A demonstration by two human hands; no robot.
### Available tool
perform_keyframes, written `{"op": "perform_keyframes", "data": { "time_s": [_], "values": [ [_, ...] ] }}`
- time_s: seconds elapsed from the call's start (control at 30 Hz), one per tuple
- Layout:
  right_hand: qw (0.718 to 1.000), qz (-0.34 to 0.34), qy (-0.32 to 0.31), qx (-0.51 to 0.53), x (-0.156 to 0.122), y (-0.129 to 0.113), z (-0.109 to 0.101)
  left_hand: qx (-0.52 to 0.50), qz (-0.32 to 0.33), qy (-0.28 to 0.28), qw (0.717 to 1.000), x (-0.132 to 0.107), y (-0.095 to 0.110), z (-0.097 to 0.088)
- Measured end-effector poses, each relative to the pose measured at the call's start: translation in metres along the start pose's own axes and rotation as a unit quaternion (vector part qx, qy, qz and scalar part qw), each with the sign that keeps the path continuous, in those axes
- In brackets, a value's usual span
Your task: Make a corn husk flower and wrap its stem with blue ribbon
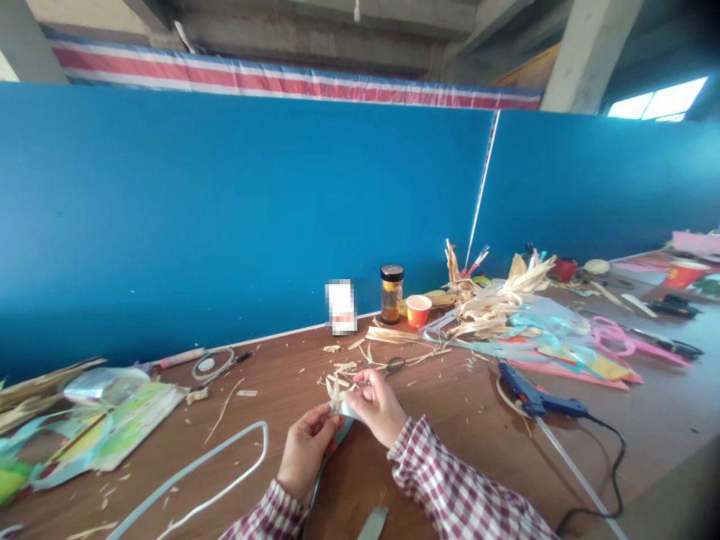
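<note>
My left hand (pixel 307 448) and my right hand (pixel 378 405) meet low in the middle of the view, over a brown table (pixel 450 420). Both are closed, pinching a small piece of dried corn husk (pixel 339 391) joined to a pale blue ribbon strip (pixel 337 439) that hangs down between them. The husk tips stick up above my fingers. Scissors (pixel 394 366) lie just behind my right hand. Both sleeves are red-and-white plaid.
A blue glue gun (pixel 534 397) with a black cord lies to the right. Behind stand a jar (pixel 391 293), an orange paper cup (pixel 418 310) and a heap of corn husks (pixel 495 300). A ribbon loop (pixel 214 469) and plastic-wrapped craft packets (pixel 118 420) are left. A blue wall backs the table.
</note>
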State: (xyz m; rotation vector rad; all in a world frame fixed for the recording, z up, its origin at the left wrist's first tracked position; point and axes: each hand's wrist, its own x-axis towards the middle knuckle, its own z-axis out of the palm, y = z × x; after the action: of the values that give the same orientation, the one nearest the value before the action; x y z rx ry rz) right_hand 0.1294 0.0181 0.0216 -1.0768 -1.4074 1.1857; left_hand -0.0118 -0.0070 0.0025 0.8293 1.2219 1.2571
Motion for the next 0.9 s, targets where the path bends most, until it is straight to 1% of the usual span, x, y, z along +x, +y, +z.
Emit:
{"op": "perform_keyframes", "data": {
  "time_s": [0.13, 0.3, 0.37, 0.47, 0.63, 0.8, 0.9],
  "values": [
    [0.999, 0.045, -0.004, 0.015, 0.002, 0.001, -0.001, -0.006, 0.001, 0.005, 1.000, -0.002, 0.001, 0.000],
    [0.994, 0.064, -0.092, 0.008, -0.001, -0.001, -0.004, -0.018, 0.006, -0.007, 1.000, -0.003, 0.001, 0.000],
    [0.992, 0.057, -0.109, 0.007, -0.002, 0.001, -0.005, -0.019, -0.001, 0.003, 1.000, -0.002, 0.002, 0.000],
    [0.995, 0.035, -0.096, -0.014, 0.000, 0.005, -0.005, -0.017, -0.004, 0.014, 1.000, -0.002, 0.004, 0.000],
    [0.998, 0.030, -0.050, -0.033, 0.003, 0.013, 0.000, 0.015, 0.012, 0.006, 1.000, -0.004, 0.004, 0.002],
    [0.998, 0.014, -0.017, -0.062, 0.001, 0.004, 0.000, 0.033, 0.017, -0.007, 0.999, -0.004, 0.003, 0.003],
    [0.998, 0.017, -0.012, -0.057, 0.000, -0.002, 0.000, 0.043, 0.018, -0.012, 0.999, -0.004, 0.004, 0.004]
  ]
}}
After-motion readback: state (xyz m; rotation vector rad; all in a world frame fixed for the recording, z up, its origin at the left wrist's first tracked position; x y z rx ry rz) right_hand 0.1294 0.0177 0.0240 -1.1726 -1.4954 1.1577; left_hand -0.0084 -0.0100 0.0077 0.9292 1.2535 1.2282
